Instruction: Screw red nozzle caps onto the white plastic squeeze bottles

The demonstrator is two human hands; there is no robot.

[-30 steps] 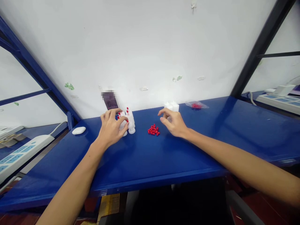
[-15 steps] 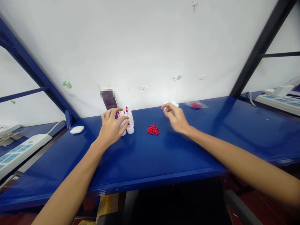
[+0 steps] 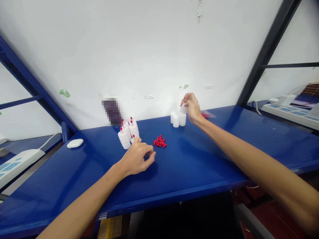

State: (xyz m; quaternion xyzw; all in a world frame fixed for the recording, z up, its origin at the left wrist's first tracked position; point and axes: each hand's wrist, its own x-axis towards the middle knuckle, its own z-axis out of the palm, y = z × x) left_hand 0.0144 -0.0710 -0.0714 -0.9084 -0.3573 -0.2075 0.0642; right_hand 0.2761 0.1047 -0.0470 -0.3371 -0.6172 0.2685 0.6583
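Observation:
My right hand [image 3: 191, 108] is closed around a small white plastic bottle [image 3: 183, 109], raised above the table near the wall. Just below it stand several uncapped white bottles [image 3: 176, 120]. My left hand [image 3: 139, 156] hovers low over the table, fingers curled and thumb close to the index finger. Nothing shows between its fingertips. Right beyond it lies a loose pile of small red caps [image 3: 159, 141]. Left of the pile, white bottles with red tips [image 3: 124, 137] stand in a group, and my left hand partly hides the nearest one.
A blue table [image 3: 189, 166] runs along a white wall. A white oval case [image 3: 75, 143] lies at the left. A blurred dark phone-like object [image 3: 112, 111] leans on the wall. A clear bag with red caps [image 3: 205, 115] sits behind my right hand. Power strips flank the table.
My right hand has lifted a white bottle from the back group. My left hand has moved away from the red-tipped bottles, toward the front right, beside the cap pile. The view has shifted slightly.

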